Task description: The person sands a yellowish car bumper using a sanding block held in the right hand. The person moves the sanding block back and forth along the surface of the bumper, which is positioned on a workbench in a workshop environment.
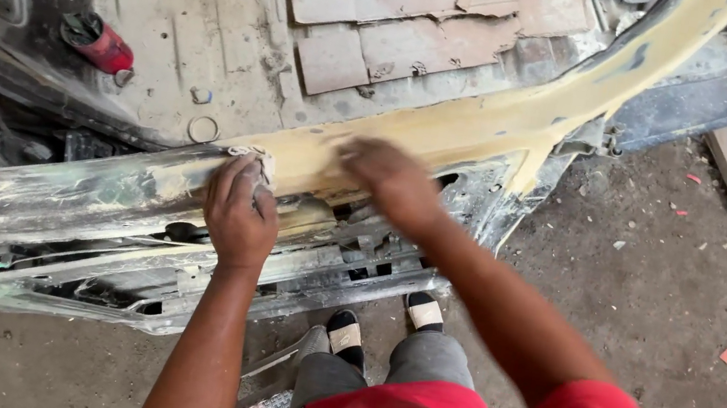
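The left hand [240,212] clamps a small pale sanding pad [254,158] against the yellow-filler-coated car sill [456,131]. At three o'clock, the blurred right hand [392,181] lies flat, fingers spread, on that sill.

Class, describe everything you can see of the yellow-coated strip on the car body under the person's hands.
The yellow filler strip runs diagonally from the upper right down to the sill, matte and putty-like, with dark patches showing through. It broadens near the hands, where it looks dusty and rubbed. The left hand presses a small pale pad at its lower end; the right hand, blurred, lies flat on it.
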